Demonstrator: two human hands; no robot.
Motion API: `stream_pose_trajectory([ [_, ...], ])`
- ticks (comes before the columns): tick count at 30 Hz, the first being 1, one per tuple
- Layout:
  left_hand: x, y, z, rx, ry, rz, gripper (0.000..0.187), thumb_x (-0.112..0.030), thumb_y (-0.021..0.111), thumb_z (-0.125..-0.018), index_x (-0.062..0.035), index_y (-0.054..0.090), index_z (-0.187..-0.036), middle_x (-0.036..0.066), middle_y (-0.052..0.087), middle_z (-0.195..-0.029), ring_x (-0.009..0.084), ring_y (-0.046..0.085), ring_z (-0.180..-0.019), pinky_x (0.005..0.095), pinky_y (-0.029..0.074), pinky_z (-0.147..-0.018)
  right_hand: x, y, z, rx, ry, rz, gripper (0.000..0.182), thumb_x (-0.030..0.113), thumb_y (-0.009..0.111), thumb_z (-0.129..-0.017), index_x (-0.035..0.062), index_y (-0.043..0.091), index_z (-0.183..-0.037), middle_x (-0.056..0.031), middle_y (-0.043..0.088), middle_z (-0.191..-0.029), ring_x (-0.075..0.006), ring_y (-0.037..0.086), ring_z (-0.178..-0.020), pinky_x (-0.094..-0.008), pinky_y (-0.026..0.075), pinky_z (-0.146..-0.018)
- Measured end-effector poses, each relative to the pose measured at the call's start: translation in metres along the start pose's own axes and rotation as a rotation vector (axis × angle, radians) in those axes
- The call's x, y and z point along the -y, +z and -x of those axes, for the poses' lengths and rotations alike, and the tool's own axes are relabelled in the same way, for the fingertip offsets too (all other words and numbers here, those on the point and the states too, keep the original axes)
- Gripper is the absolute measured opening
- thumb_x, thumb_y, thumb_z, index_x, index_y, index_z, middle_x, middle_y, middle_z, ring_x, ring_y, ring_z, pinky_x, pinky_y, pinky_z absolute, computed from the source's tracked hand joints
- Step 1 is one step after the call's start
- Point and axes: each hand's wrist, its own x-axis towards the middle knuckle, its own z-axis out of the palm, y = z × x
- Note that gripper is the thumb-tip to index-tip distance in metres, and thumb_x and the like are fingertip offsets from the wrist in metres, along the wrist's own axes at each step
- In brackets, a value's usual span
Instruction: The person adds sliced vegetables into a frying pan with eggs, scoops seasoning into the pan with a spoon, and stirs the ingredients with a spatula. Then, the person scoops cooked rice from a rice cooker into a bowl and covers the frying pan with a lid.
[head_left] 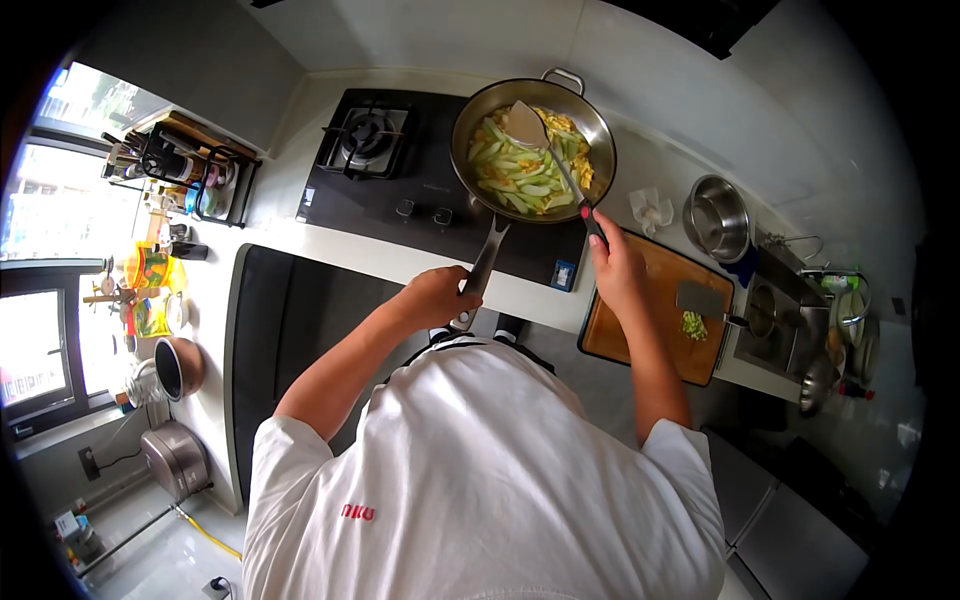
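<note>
A large metal pan [534, 148] sits over the right side of the black stove, holding pale green vegetable slices [520, 180] mixed with yellow pieces that look like egg. My left hand [438, 298] is closed round the pan's long handle [487, 256], below and left of the pan. My right hand [617, 262] grips the dark handle of a spatula [526, 125] at the pan's lower right. The spatula's broad beige head rests over the food near the middle of the pan.
A wooden cutting board [640, 320] to the right bears a cleaver [703, 299] and chopped green bits [694, 325]. Behind it are a steel bowl [716, 218] and a sink. An unused burner [367, 136] is at left, beyond it a utensil rack [205, 170].
</note>
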Motion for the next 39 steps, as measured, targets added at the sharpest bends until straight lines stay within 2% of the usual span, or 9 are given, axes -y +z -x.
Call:
stream_pose_trajectory([
  [2,0.000,0.000,0.001,0.010,-0.018,0.020,0.049,-0.037,0.075,-0.095,-0.0006,0.068,-0.128,0.016,0.078,-0.097,0.0316,0.075,-0.089,0.0424,0.057,-0.082,-0.004,0.010,-0.003,0.081,0.220,-0.455,0.039,0.019,0.061,-0.107,0.0067,0.061,-0.144,-0.0052,0.065,-0.078,-0.0139,0.062,-0.067,-0.0312,0.050,-0.064],
  [5,-0.003,-0.003,0.001,0.025,-0.039,0.049,0.051,-0.037,0.076,-0.095,-0.0008,0.068,-0.129,0.016,0.078,-0.097,0.0317,0.075,-0.090,0.0422,0.057,-0.083,-0.002,0.012,-0.009,0.221,0.427,-0.652,0.038,0.018,0.060,-0.108,0.0038,0.060,-0.144,-0.0034,0.065,-0.078,-0.0108,0.058,-0.064,-0.0288,0.046,-0.059],
  [8,0.002,0.000,0.001,0.003,-0.014,0.027,0.052,-0.037,0.076,-0.095,-0.0013,0.068,-0.131,0.016,0.078,-0.099,0.0323,0.075,-0.092,0.0422,0.057,-0.085,-0.012,0.026,-0.008,0.236,0.482,-0.704,0.037,0.020,0.057,-0.110,0.0106,0.060,-0.146,0.0001,0.060,-0.074,-0.0043,0.041,-0.051,-0.0222,0.032,-0.045],
  [17,0.000,-0.002,0.003,0.024,-0.059,0.092,0.053,-0.036,0.075,-0.095,-0.0016,0.067,-0.134,0.018,0.077,-0.104,0.0342,0.074,-0.097,0.0428,0.057,-0.089,-0.002,0.001,-0.008,0.282,0.743,-0.966,0.037,0.021,0.058,-0.110,0.0124,0.060,-0.145,-0.0023,0.058,-0.077,-0.0048,0.036,-0.051,-0.0218,0.029,-0.044],
  [20,-0.001,-0.003,0.004,0.022,-0.054,0.088,0.053,-0.036,0.074,-0.095,-0.0017,0.066,-0.135,0.018,0.077,-0.103,0.0337,0.075,-0.096,0.0427,0.057,-0.088,-0.006,-0.010,-0.004,0.268,0.752,-1.010,0.039,0.021,0.060,-0.109,0.0113,0.059,-0.146,-0.0030,0.059,-0.077,-0.0051,0.036,-0.050,-0.0221,0.027,-0.043],
  [28,-0.002,-0.005,0.006,0.052,-0.056,0.144,0.056,-0.037,0.073,-0.096,-0.0021,0.063,-0.138,0.016,0.077,-0.099,0.0309,0.075,-0.092,0.0420,0.057,-0.086,0.011,-0.057,0.005,0.283,0.699,-0.926,0.039,0.022,0.058,-0.110,0.0095,0.060,-0.147,-0.0020,0.057,-0.078,-0.0034,0.037,-0.053,-0.0192,0.030,-0.044],
  [32,0.003,0.000,0.005,0.028,-0.039,0.139,0.059,-0.039,0.074,-0.096,-0.0017,0.061,-0.140,0.017,0.077,-0.100,0.0340,0.075,-0.095,0.0425,0.057,-0.088,0.020,-0.082,0.007,0.302,0.706,-0.909,0.038,0.020,0.057,-0.110,0.0112,0.060,-0.147,-0.0010,0.058,-0.077,-0.0027,0.038,-0.052,-0.0195,0.029,-0.043],
  [36,0.003,-0.005,0.008,0.027,-0.016,0.175,0.058,-0.039,0.074,-0.096,-0.0011,0.062,-0.138,0.018,0.078,-0.099,0.0363,0.075,-0.095,0.0439,0.058,-0.086,0.034,-0.104,0.006,0.280,0.734,-0.930,0.039,0.018,0.056,-0.110,0.0077,0.060,-0.147,-0.0022,0.056,-0.075,-0.0027,0.037,-0.051,-0.0191,0.028,-0.043],
  [39,0.009,-0.002,0.005,0.019,0.014,0.231,0.049,-0.036,0.073,-0.096,-0.0011,0.065,-0.129,0.017,0.076,-0.090,0.0369,0.074,-0.085,0.0447,0.057,-0.079,0.038,-0.124,0.007,0.276,0.710,-0.942,0.039,0.016,0.055,-0.110,0.0056,0.060,-0.147,-0.0029,0.056,-0.076,-0.0037,0.037,-0.051,-0.0194,0.028,-0.043],
])
